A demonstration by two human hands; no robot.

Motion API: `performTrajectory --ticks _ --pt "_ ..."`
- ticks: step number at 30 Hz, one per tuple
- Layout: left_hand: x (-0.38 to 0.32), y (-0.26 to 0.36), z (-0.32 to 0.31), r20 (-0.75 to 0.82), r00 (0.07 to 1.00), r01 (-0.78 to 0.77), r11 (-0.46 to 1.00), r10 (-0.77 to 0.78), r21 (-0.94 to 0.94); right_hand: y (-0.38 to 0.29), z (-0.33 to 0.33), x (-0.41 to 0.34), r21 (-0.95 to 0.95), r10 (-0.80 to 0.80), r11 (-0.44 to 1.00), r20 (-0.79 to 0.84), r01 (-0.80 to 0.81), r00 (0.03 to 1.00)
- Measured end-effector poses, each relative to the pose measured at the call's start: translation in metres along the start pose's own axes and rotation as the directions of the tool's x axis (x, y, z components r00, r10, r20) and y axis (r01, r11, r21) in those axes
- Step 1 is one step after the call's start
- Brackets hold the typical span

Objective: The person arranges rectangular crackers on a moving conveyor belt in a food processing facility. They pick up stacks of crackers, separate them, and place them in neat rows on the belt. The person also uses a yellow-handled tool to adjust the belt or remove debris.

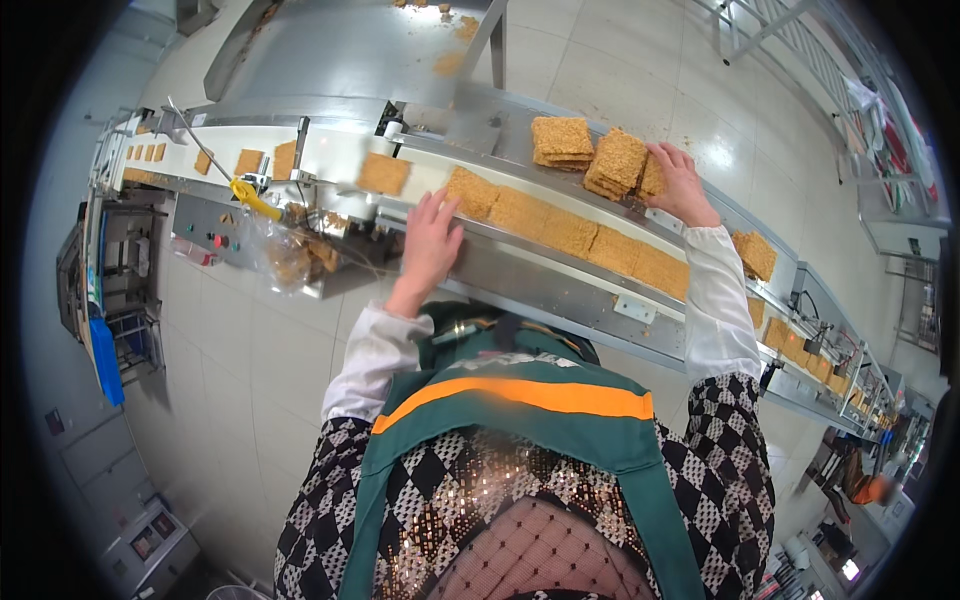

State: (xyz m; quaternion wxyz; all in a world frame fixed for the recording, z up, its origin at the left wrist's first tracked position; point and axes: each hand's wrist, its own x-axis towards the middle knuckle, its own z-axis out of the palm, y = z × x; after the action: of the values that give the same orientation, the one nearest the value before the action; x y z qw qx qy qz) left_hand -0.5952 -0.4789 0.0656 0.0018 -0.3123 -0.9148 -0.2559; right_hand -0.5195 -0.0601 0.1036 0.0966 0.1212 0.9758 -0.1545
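A row of square golden-brown grain cakes (551,226) lies end to end on the white conveyor belt (429,196) before me. My left hand (431,240) is at the row's left end, fingers apart, its fingertips by the first cake (471,193); whether they touch it I cannot tell. A single cake (384,173) lies farther left on the belt. On the metal ledge beyond, my right hand (681,187) grips a small stack of cakes (652,178), partly hidden by the fingers. Two more stacks stand left of it: a tilted one (616,163) and a flatter one (562,142).
Another stack (754,255) stands beyond my right forearm. A yellow-handled tool (256,199) and a clear plastic bag (289,259) of broken pieces are at the left, above a control panel (206,234) with buttons. A steel table (352,56) with crumbs stands behind the belt.
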Motion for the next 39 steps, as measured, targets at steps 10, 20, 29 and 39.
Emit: performTrajectory --ticks 10,20,29,39 --pt "0.022 0.015 0.030 -0.030 0.991 -0.132 0.991 0.131 -0.030 0.025 0.032 -0.018 0.322 0.195 0.945 -0.410 -0.058 0.891" --pt "0.064 -0.056 0.041 0.179 0.982 -0.086 0.988 0.062 0.128 0.037 0.066 0.005 0.736 0.403 0.667 -0.224 -0.117 0.887" --pt "0.080 0.028 0.054 0.224 0.971 -0.103 0.990 0.080 0.093 0.028 0.035 0.011 0.380 0.377 0.885 -0.247 -0.269 0.892" --pt "0.082 0.065 0.054 0.290 0.925 0.376 0.478 -0.246 -0.794 -0.020 0.093 -0.094 0.680 0.344 0.720 -0.522 0.138 0.780"
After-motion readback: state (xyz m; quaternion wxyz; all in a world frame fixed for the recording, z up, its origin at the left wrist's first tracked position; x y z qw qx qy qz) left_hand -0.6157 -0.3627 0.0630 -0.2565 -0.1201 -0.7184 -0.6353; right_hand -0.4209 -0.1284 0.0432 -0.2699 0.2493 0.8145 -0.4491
